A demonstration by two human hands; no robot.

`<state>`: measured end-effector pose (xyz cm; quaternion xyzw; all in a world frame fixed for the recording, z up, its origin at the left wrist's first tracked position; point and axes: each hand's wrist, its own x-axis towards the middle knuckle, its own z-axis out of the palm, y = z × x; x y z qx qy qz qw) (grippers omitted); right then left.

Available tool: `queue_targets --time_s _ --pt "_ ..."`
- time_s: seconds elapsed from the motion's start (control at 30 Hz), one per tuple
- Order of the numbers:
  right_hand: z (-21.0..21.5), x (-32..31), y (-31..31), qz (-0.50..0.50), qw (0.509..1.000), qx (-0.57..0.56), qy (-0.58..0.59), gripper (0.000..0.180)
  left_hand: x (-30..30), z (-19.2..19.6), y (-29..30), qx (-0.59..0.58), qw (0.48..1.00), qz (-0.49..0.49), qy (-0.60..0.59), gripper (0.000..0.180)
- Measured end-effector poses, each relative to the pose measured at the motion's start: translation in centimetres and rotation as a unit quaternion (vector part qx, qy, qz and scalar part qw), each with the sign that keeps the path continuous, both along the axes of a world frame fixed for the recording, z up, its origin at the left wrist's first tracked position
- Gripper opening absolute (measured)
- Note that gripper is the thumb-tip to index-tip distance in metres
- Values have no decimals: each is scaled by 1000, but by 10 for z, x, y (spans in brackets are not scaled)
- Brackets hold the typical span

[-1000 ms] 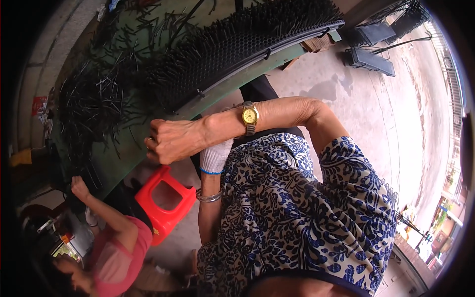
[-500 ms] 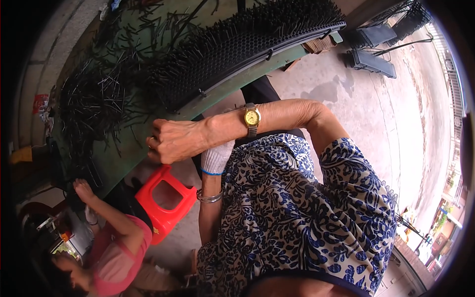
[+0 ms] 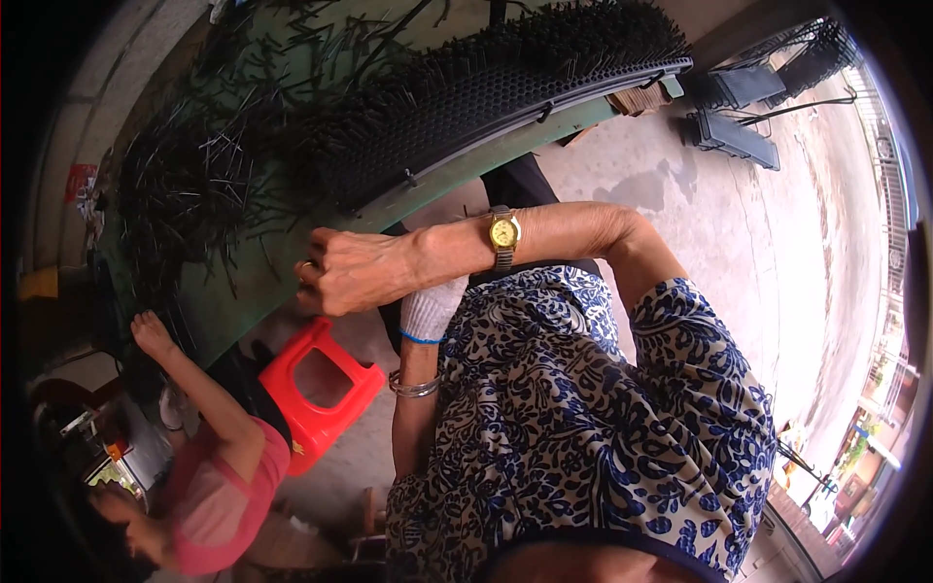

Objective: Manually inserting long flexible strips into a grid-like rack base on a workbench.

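Observation:
My right hand (image 3: 355, 272), with a ring and a gold wristwatch (image 3: 503, 233), rests with curled fingers at the near edge of a green table (image 3: 457, 175). What the fingers hold is hidden. My left hand (image 3: 432, 306) wears a white glove and is mostly covered by my right wrist; a silver bangle (image 3: 413, 387) circles that forearm. A long black spiked mat (image 3: 505, 87) lies along the table just beyond my right hand. Loose thin black sticks (image 3: 194, 185) are heaped to the left of it.
A red plastic stool (image 3: 321, 389) stands below the table edge. Another person in a pink top (image 3: 224, 486) sits at lower left, one hand (image 3: 151, 330) reaching up to the table. Black racks (image 3: 739, 107) lie on the concrete ground at upper right.
My right hand has shifted very slightly along the table edge. Nothing else has visibly moved.

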<state>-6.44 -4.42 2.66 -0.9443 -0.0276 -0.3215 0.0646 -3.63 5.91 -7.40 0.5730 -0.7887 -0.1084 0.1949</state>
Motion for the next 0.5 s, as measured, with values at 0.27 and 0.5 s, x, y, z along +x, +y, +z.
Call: queue_targets --time_s 0.27,0.5 --pt "16 3 -20 -27 999 31 23 26 5 51 -13 149 976 29 158 34" --pt "53 19 -119 -147 974 175 -4 14 87 53 -4 248 570 99 777 37"
